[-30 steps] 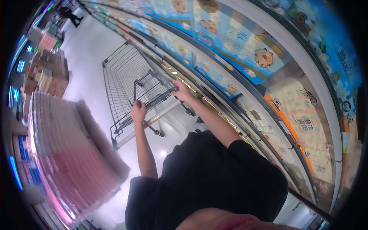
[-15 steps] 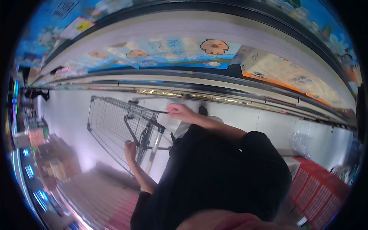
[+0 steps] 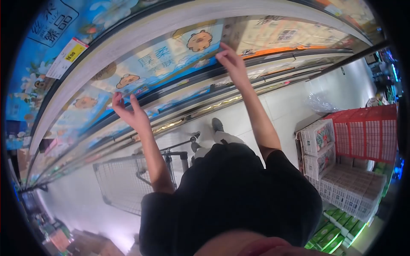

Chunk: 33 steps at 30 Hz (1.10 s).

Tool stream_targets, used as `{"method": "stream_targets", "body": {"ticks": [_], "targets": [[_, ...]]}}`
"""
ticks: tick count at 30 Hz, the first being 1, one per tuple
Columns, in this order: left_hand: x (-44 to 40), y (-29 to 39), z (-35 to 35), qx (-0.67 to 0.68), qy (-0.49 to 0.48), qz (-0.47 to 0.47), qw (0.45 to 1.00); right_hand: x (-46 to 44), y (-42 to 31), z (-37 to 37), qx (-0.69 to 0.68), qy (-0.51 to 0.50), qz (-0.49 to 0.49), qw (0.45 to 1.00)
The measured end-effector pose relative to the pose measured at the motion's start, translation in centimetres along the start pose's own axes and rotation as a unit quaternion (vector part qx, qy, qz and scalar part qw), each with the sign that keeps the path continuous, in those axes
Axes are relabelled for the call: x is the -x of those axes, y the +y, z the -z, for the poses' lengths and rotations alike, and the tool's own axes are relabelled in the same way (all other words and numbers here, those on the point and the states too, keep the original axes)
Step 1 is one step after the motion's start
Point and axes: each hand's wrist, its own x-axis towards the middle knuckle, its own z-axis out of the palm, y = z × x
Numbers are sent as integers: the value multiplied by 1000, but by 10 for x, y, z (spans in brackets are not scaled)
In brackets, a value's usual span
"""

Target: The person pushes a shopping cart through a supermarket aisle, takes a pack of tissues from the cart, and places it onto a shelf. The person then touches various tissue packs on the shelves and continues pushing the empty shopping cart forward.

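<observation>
On a shelf ahead lies a blue and cream tissue pack (image 3: 160, 57) with cartoon animal faces and Chinese lettering. My left hand (image 3: 131, 115) is at the pack's lower left part, fingers apart. Up at its right end is my right hand (image 3: 232, 64), thumb and fingers spread; whether the fingertips touch the pack I cannot tell. Neither hand holds anything. Beside the right hand sits a cream and orange pack (image 3: 273, 36) on the same shelf.
A wire shopping cart (image 3: 124, 181) stands on the floor to my left, partly behind my left forearm. Red crates (image 3: 363, 132) and white crates (image 3: 350, 187) are stacked at right. A price tag (image 3: 68, 57) hangs on the upper shelf edge. Cardboard boxes (image 3: 92, 243) lie lower left.
Both my hands have moved away from beside the cart and up to the shelf, spreading to the two ends of the tissue pack. My view has turned to the right.
</observation>
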Motion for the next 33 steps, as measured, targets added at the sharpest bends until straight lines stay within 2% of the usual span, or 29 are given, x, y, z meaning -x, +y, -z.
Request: {"method": "stream_targets", "body": {"ticks": [4,6,8,10,12,14,16,18,20,22,24,26,27,28,29,31,33], "targets": [[-5,6,0,-45,18,33,998,-2,2,-6,-35,-32,-12,999],[-9,3,0,-68,26,34,997,-4,14,-5,-10,-43,-19,999],[-12,-19,-1,64,13,84,994,0,14,-6,-6,-45,-9,999],[-12,-11,-4,61,9,70,996,3,14,-11,2,-47,6,999],[-11,-6,-5,106,-6,116,988,9,13,-23,58,1,79,995],[-7,-7,-6,81,-17,102,991,11,5,-23,77,20,71,994],[3,4,-28,79,-20,88,993,4,-6,7,4,-8,24,1000],[4,4,-27,82,-3,101,991,4,6,17,-12,-34,31,999],[1,1,-28,88,16,111,990,10,10,18,99,-2,105,990],[3,1,-28,56,20,89,994,15,14,25,107,-8,102,989],[6,-1,-33,48,32,81,995,20,19,37,12,7,23,1000],[9,-6,-33,-26,39,55,997,26,25,48,17,-7,33,999],[11,-15,-33,-33,46,40,998,29,18,52,-4,-37,19,999],[14,-13,-36,16,52,56,997,31,20,53,-42,-51,11,998],[16,-11,-36,-60,60,42,996,28,22,54,-15,-60,24,998],[22,1,-39,58,70,77,993,27,14,56,-27,-62,1,998],[30,10,-38,82,49,97,991,28,15,58,-23,-52,24,998]]}}
